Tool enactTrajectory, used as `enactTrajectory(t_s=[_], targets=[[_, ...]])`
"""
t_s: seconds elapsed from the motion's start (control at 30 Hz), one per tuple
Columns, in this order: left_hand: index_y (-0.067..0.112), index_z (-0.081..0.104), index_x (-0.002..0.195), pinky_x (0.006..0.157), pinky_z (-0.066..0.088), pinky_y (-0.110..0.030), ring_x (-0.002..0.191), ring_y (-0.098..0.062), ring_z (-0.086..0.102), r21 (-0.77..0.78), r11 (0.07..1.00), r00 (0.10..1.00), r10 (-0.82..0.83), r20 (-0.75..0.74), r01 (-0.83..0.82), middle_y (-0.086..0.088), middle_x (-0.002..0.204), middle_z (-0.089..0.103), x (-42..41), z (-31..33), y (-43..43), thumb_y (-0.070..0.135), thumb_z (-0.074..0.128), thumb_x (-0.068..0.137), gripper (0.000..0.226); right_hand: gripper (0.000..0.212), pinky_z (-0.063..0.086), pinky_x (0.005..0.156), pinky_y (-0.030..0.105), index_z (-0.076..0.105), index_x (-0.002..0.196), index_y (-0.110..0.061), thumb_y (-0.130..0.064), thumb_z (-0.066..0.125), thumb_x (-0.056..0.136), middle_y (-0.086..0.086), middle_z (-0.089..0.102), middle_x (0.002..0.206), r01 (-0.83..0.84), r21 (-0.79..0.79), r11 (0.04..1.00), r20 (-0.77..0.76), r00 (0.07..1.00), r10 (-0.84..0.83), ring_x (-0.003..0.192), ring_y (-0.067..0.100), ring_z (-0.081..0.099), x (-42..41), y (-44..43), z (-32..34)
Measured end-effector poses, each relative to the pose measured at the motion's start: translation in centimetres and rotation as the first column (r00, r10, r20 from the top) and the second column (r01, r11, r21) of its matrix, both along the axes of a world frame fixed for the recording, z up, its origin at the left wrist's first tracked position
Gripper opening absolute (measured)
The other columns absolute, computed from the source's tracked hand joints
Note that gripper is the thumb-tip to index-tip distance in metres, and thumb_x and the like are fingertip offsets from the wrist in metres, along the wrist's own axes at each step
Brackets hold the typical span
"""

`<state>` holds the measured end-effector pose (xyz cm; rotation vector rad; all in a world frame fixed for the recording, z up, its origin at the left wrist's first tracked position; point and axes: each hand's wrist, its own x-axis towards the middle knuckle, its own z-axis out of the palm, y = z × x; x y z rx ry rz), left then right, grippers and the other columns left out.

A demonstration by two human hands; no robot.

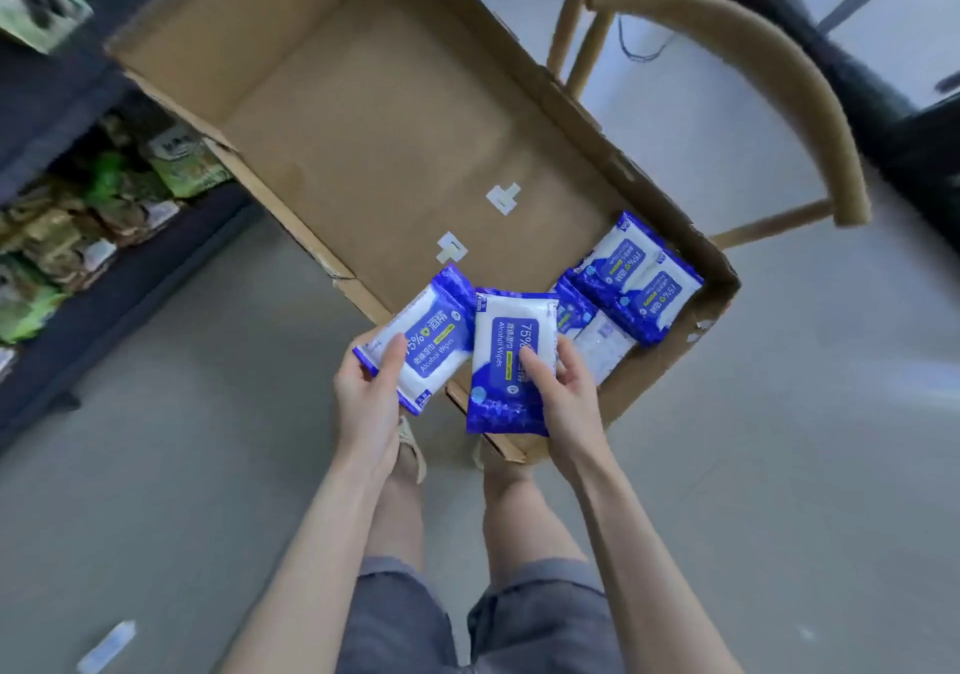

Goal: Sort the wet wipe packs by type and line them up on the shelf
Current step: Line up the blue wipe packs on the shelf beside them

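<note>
You are holding a blue-and-white alcohol wipe pack in each hand, over the near end of the open cardboard box point(363, 117). Your left hand point(366, 392) is closing its grip on the first pack point(423, 335), thumb lying across the printed face and the other fingers hidden behind it; that pack is tilting up to the right. Your right hand point(566, 395) is gripping the second pack point(511, 356) the same way, thumb on the front, the pack standing nearly upright and touching the first one at its top corner. More blue packs point(636, 278) are lying overlapped in the box's near right corner, and a pale pack point(602, 348) is lying just beside them (its print is too blurred to read). The shelf point(130, 268) is running along your left, with green packs point(182, 164) sitting on it. A wooden chair point(753, 39) is standing beyond the box on the grey floor point(779, 465).
</note>
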<state>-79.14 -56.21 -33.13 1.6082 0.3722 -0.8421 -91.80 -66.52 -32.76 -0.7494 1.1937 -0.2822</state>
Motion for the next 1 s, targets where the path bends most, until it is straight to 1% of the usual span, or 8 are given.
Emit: enactTrajectory(t_s=[0.13,0.2,0.3,0.43,0.57,0.8,0.93,1.0], targets=[[0.014,0.057,0.106,0.078,0.049,-0.039,0.093,-0.026,0.065,-0.049,0.995,0.996,0.086,0.0,-0.086,-0.011,0.106,0.067,4.1,4.1,6.5,0.007,0.057,0.092,0.016,0.037,0.057,0.074,0.034,0.058,0.109,-0.017,0.008,0.058,0.082,0.009,0.071,0.099,-0.241,-0.031,0.97,0.039,0.97,0.242,0.085,0.021,0.068,5.0,3.9,4.1],[0.012,0.056,0.11,0.076,0.05,-0.036,0.09,-0.023,0.066,-0.069,0.988,0.99,0.137,0.018,-0.135,-0.01,0.104,0.068,6.3,5.9,10.0,0.003,0.056,0.091,0.021,0.047,0.057,0.079,0.04,0.057,0.115,-0.018,0.003,0.062,0.074,0.009,0.071,0.103,-0.348,-0.06,0.935,0.069,0.934,0.352,0.09,0.024,0.068,8.0,6.3,5.7],[0.012,0.059,0.105,0.074,0.053,-0.033,0.086,-0.019,0.067,-0.074,0.978,0.978,0.199,0.06,-0.194,-0.007,0.1,0.069,10.0,8.2,15.3,0.001,0.06,0.089,0.02,0.049,0.057,0.07,0.033,0.057,0.115,-0.017,-0.002,0.065,0.069,0.007,0.073,0.099,-0.44,-0.121,0.89,0.072,0.89,0.45,0.085,0.02,0.069,12.8,10.2,7.5],[0.012,0.061,0.093,0.074,0.054,-0.032,0.085,-0.02,0.066,-0.088,0.964,0.954,0.262,0.144,-0.251,-0.006,0.096,0.07,16.0,10.9,22.0,0.002,0.063,0.086,0.012,0.035,0.054,0.062,0.03,0.057,0.102,-0.01,0.003,0.072,0.074,0.005,0.073,0.091,-0.47,-0.185,0.863,0.063,0.871,0.488,0.077,0.02,0.07,19.8,16.0,9.4],[0.01,0.063,0.093,0.081,0.052,-0.037,0.086,-0.019,0.066,-0.129,0.94,0.911,0.338,0.237,-0.315,-0.005,0.093,0.071,21.5,13.6,27.7,0.007,0.062,0.089,0.006,0.026,0.055,0.064,0.03,0.06,0.094,-0.011,0.004,0.072,0.076,0.005,0.074,0.089,-0.495,-0.256,0.83,0.103,0.84,0.533,0.077,0.022,0.07,27.1,20.7,12.0],[0.017,0.065,0.088,0.073,0.053,-0.024,0.082,-0.012,0.067,-0.186,0.915,0.821,0.403,0.404,-0.358,0.002,0.087,0.072,31.3,19.5,32.9,0.01,0.063,0.089,0.007,0.026,0.056,0.071,0.034,0.068,0.098,-0.017,-0.001,0.072,0.078,0.007,0.073,0.094,-0.516,-0.45,0.729,0.187,0.744,0.642,0.083,0.022,0.07,38.3,24.2,18.7],[0.018,0.064,0.089,0.079,0.055,-0.034,0.086,-0.019,0.069,-0.215,0.917,0.78,0.399,0.483,-0.336,0.003,0.086,0.074,37.3,23.0,34.3,0.009,0.065,0.086,0.01,0.027,0.057,0.069,0.036,0.067,0.096,-0.015,-0.002,0.076,0.074,0.006,0.074,0.089,-0.491,-0.51,0.706,0.209,0.725,0.656,0.079,0.023,0.07,45.1,24.5,22.4],[0.02,0.063,0.093,0.082,0.054,-0.041,0.09,-0.023,0.069,-0.223,0.927,0.758,0.374,0.535,-0.301,-0.001,0.092,0.074,40.5,24.9,34.8,0.008,0.066,0.086,0.013,0.027,0.056,0.059,0.032,0.064,0.095,-0.009,-0.001,0.077,0.073,0.006,0.073,0.084,-0.471,-0.547,0.692,0.227,0.712,0.665,0.074,0.022,0.069,48.9,24.5,24.2]])
